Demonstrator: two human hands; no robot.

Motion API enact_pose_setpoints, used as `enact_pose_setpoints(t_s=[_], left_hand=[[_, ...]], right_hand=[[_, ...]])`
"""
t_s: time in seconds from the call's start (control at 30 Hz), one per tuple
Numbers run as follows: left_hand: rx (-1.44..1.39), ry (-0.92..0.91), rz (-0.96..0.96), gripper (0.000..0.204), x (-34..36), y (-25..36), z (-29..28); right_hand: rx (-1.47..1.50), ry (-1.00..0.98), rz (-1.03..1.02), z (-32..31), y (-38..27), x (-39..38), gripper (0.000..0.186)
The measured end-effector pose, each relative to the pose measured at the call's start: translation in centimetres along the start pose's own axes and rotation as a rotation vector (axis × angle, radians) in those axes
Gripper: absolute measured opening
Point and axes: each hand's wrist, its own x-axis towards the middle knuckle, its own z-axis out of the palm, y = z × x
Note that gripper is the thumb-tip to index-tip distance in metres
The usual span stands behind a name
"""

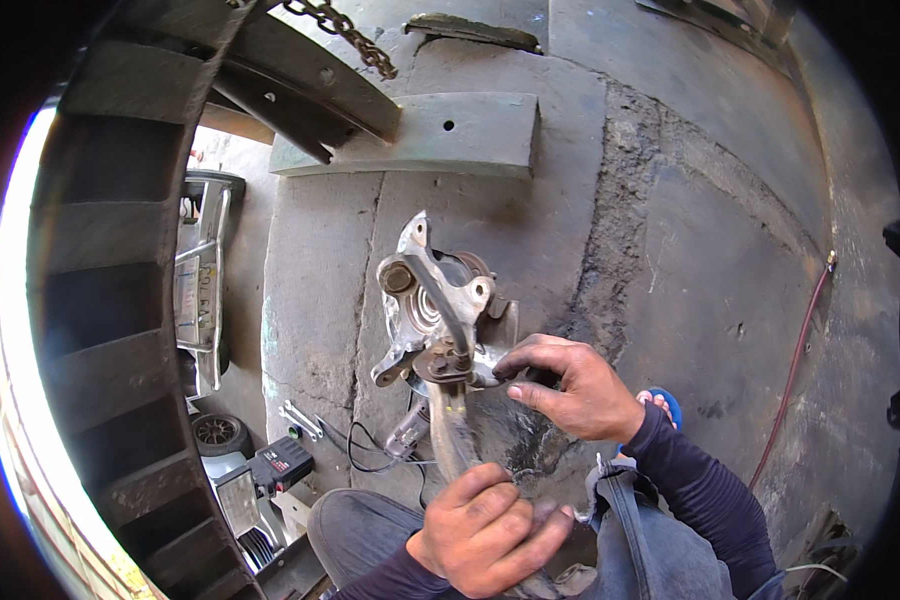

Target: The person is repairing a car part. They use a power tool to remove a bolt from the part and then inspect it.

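Seen from above, a person's left hand (pixel 490 530) is wrapped closed around the grimy handle of a long tool (pixel 452 425) whose head meets a metal steering knuckle (pixel 432 305) standing on the concrete floor (pixel 690 250). The right hand (pixel 570 385), fingers half curled, touches the knuckle's right edge.

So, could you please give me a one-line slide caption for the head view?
Right hand steadies a steering knuckle on the concrete floor while the left hand grips a tool handle.
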Motion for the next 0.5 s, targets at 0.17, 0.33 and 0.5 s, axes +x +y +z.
enact_pose_setpoints(t_s=[0.17,0.33,0.5], left_hand=[[0.019,0.004,-0.072,0.036,-0.3,0.0,-1.2],[-0.007,0.056,-0.051,0.033,-0.5,-0.5,-1.2],[-0.025,0.083,-0.008,0.037,-1.1,-0.9,-0.7]], right_hand=[[-0.04,0.055,0.11,0.0,1.2,-1.2,0.025],[-0.1,0.082,0.159,0.4,2.0,-1.8,0.027],[-0.036,0.133,0.379,0.7,3.3,-2.2,0.028]])
